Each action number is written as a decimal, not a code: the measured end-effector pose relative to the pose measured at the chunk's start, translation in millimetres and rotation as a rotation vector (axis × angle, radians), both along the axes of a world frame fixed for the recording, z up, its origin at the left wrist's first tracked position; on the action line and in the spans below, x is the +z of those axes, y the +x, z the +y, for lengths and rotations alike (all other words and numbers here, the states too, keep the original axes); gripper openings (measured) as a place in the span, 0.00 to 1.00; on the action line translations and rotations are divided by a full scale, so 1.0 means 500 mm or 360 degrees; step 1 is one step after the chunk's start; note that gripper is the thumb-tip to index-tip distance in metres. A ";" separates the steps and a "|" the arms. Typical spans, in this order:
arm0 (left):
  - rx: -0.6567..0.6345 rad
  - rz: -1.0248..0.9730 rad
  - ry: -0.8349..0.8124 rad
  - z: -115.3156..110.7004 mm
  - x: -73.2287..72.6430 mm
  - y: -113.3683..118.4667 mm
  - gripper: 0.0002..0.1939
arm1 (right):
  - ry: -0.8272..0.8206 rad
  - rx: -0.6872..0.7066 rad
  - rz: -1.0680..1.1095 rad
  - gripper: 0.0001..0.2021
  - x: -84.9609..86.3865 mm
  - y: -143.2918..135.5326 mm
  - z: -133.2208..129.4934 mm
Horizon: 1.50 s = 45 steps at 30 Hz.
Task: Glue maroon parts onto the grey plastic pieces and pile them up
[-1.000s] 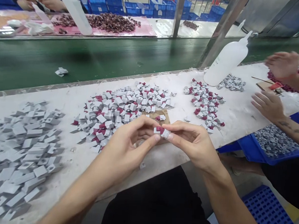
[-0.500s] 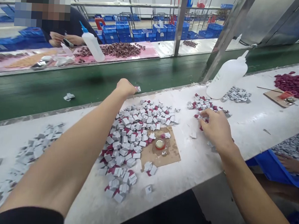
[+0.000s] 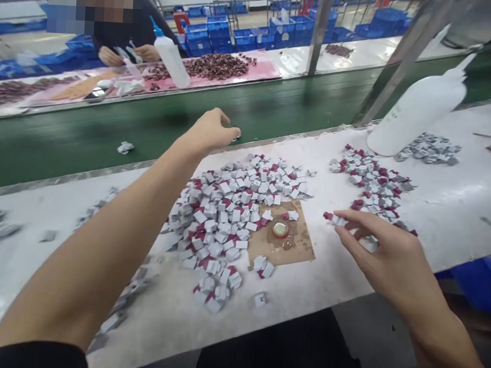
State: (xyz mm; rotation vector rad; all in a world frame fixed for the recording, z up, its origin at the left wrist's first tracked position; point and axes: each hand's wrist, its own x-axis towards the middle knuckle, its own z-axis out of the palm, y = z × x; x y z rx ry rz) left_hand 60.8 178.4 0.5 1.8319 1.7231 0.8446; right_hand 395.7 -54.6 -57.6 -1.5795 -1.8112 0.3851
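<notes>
My left hand (image 3: 214,129) reaches over the near edge of the green belt (image 3: 269,117). Its thumb and finger are apart, and a small pale piece (image 3: 236,138) shows just below the thumb tip. Between the thumb and fingers of my right hand (image 3: 390,252) is a small grey and maroon plastic part (image 3: 337,219), lifted off the white table (image 3: 305,297). Just beyond this hand lies a loose heap of grey and maroon parts (image 3: 379,180). A larger heap of such parts (image 3: 223,205) spreads between my arms, beside a cardboard piece (image 3: 302,247) with a small round cap (image 3: 280,228) in a wet patch.
A large white squeeze bottle (image 3: 417,113) leans at the right, near grey parts (image 3: 430,148) and a slanted metal post (image 3: 393,76). Another grey part (image 3: 125,147) rests on the belt. Across it, a person (image 3: 130,35) works behind a bottle (image 3: 172,59).
My left fingers have opened, and the piece is now below them. My right hand has drawn back from the right heap with a grey and maroon part. The view has shifted right.
</notes>
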 end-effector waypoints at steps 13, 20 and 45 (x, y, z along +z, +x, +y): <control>0.0295 0.0291 0.0026 -0.507 -0.059 -0.069 0.15 | -0.0076 0.0002 0.0069 0.08 -0.068 -0.009 -0.108; 0.0302 0.0317 0.0289 -0.628 -0.107 -0.051 0.05 | -0.0137 -0.0085 0.0295 0.09 -0.064 -0.037 -0.138; -0.0120 -0.0924 -0.0281 -0.656 -0.125 0.102 0.07 | -0.0190 0.0041 0.0880 0.09 -0.046 -0.151 -0.028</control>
